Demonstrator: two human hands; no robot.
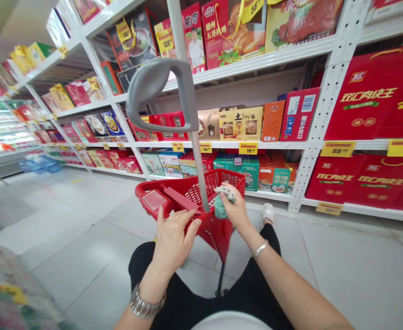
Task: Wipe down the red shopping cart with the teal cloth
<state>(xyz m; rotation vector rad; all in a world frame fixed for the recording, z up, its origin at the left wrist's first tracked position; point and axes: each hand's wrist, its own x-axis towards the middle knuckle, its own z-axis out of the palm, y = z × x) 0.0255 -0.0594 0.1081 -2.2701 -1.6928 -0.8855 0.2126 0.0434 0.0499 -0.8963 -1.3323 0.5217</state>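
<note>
A red plastic shopping basket cart (222,233) stands between my knees, its grey loop handle (189,96) rising on a pale pole (198,169). My left hand (175,236) lies over the near left rim with its fingers stretched out, holding nothing. Beside those fingers is a red flap (179,199) and a small clear-topped panel (153,200) on the rim. At the right rim my right hand (235,208) is closed round a crumpled green and white cloth (221,206). The inside bottom of the basket is hidden.
White shelving (297,178) full of boxed goods runs along the front, with red gift boxes (369,96) at the right. Yellow price tags (248,148) hang on the shelf edges. Grey tiled floor (94,247) lies around the cart. A blurred colourful display (8,288) is at the lower left.
</note>
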